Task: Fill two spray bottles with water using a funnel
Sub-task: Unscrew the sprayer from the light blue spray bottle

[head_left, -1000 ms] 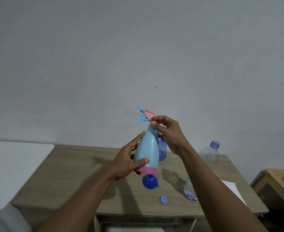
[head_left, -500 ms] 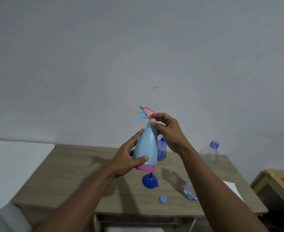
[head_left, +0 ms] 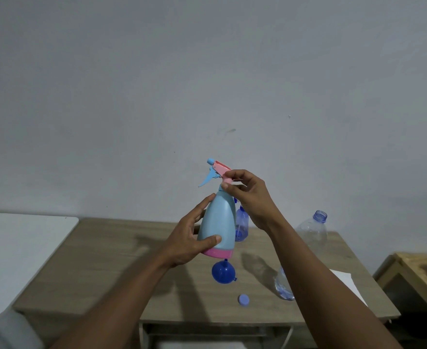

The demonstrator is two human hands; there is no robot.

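Observation:
A light-blue spray bottle (head_left: 218, 222) with a pink base is held upright in the air above the wooden table (head_left: 101, 268). My left hand (head_left: 191, 238) grips its lower body. My right hand (head_left: 247, 195) pinches the pink and blue trigger head (head_left: 216, 171) at the neck. A blue funnel (head_left: 223, 272) lies on the table just below the bottle. A second, clear-blue spray bottle (head_left: 241, 226) stands behind, mostly hidden by the held bottle and my right hand.
A clear water bottle (head_left: 310, 233) with an open blue neck stands at the right, partly behind my right forearm. Its blue cap (head_left: 243, 299) lies near the table's front edge. White paper (head_left: 345, 280), a white surface (head_left: 18, 248) and a wooden stand (head_left: 421, 270) flank the table.
Both hands have lifted the light-blue spray bottle slightly higher. The right hand's fingers stay on the trigger head.

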